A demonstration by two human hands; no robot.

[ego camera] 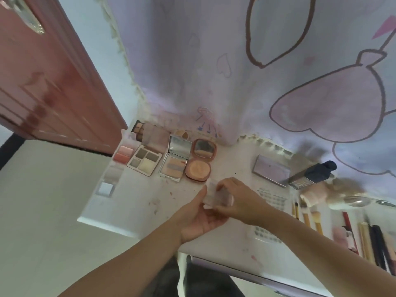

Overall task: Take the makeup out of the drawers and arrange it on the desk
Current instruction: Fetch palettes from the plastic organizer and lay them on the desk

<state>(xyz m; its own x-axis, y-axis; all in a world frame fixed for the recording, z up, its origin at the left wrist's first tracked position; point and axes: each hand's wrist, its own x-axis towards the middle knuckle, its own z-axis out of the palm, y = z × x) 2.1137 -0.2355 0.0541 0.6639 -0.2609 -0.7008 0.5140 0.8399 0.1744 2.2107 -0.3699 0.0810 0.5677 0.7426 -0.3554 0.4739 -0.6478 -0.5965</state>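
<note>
Both hands meet over the middle of the white desk (132, 202) around a small clear plastic makeup case (216, 195). My left hand (199, 217) cups it from below with the thumb against its left side. My right hand (237, 198) grips it from above and the right. Open palettes lie in a row at the back left: a pink blush palette (124, 154), a four-pan eyeshadow palette (144, 160), a mirrored striped palette (174, 167) and a round brown compact (199, 166).
A closed lilac palette (271, 172) and a dark bottle (315, 174) lie at the right, with brushes (308, 219) and pencils (372, 243) further right. A printed curtain (235, 71) hangs behind the desk. A red-brown door (47, 82) stands at left.
</note>
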